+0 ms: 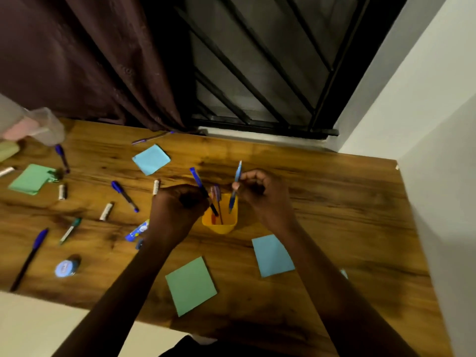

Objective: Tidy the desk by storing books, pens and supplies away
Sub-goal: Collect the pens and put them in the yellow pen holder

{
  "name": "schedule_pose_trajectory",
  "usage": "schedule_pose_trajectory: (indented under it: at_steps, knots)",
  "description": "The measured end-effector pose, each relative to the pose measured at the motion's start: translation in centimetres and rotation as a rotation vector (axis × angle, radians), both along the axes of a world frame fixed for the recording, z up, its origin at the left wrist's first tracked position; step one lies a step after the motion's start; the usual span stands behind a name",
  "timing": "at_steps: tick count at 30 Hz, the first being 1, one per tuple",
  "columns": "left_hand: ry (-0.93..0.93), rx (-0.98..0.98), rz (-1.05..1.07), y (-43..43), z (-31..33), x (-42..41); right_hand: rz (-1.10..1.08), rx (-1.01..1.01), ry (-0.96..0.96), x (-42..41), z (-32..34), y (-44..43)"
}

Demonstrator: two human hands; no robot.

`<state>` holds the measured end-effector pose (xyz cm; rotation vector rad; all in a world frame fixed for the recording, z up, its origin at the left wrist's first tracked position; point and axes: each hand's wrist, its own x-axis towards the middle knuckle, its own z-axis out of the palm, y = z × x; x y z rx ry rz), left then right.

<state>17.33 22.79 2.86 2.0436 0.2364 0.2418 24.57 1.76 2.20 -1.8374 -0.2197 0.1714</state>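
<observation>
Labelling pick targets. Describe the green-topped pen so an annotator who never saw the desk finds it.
On the wooden desk, look at the left half, toward the front edge. Just right of the long blue pen and beyond the round blue-lidded container lies the green-topped pen. It alone has a green top and pale barrel; the pens around it are blue.

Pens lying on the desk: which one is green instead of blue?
The short pen with a green cap, lying between the long blue pen and a white cylinder. All others look blue.
</observation>
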Motion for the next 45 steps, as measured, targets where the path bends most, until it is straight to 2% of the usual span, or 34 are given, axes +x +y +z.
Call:
schedule_pose_trajectory:
  at_steps: [5,9,16,23,30,35,40,45]
  knots:
    - [0.115,0.052,0.048,0.1,-2.3,-0.4,0.12,-0.267,-0.108,-1.5,-1.3,3.0]
    - [0.101,0.157,0.058,0.1,-3.0,-0.6,0.161,-0.452,-0.166,-1.9,-2.1,4.0]
    - [0.165,0.18,0.101,0.9,-3.1,-1.5,0.189,-0.415,-0.133,-2.7,-2.4,4.7]
    - [0.22,0.095,0.209,4.6,-2.7,-5.1,0.108,-0.311,-0.368,-4.6,-0.4,6.7]
    - [0.182,0.079,0.284,10.6,-2.0,-9.4,0.17,-0.267,-0.399,-6.7,0.8,13.7]
    - [0.19,0.175,0.338,18.1,-2.3,-12.6,0.251,-0.391,-0.36,-6.8,0.0,19.8]
    - [0.285,0.239,0.448,26.0,-3.1,-15.0,0.327,-0.479,-0.291,-5.5,-2.4,26.0]
    - [0.399,0.269,0.533,32.5,-5.2,-16.7,0.364,-0.66,-0.255,-4.2,-5.3,31.6]
